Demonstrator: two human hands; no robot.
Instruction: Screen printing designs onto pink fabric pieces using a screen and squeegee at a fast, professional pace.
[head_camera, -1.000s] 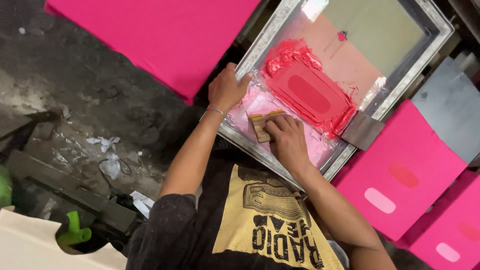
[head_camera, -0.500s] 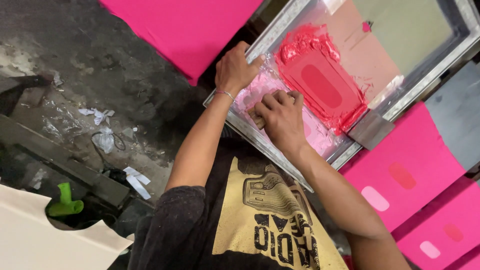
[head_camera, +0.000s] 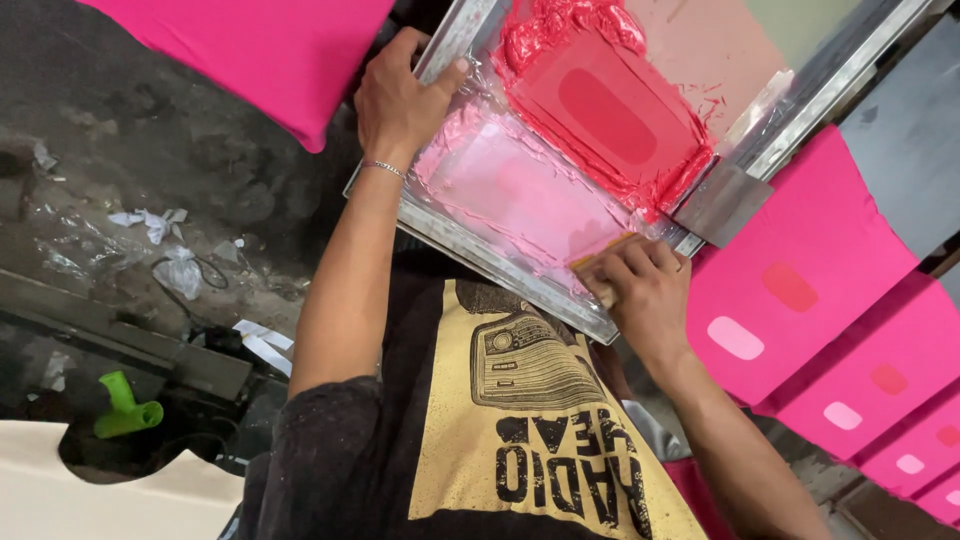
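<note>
Red ink lies thick across the mesh of the metal-framed printing screen (head_camera: 470, 235), which sits tilted over pink fabric pieces (head_camera: 800, 280). Left hand (head_camera: 400, 95) grips the frame's near corner, thumb on the rim. Right hand (head_camera: 650, 290) closes around a wooden-handled squeegee (head_camera: 597, 268) at the frame's lower edge.

I see a screen-printing workshop: a metal-framed printing screen (head_camera: 640, 130) smeared with red ink, pink printed fabric pieces (head_camera: 800, 270) laid out, grimy littered floor (head_camera: 130, 180).
</note>
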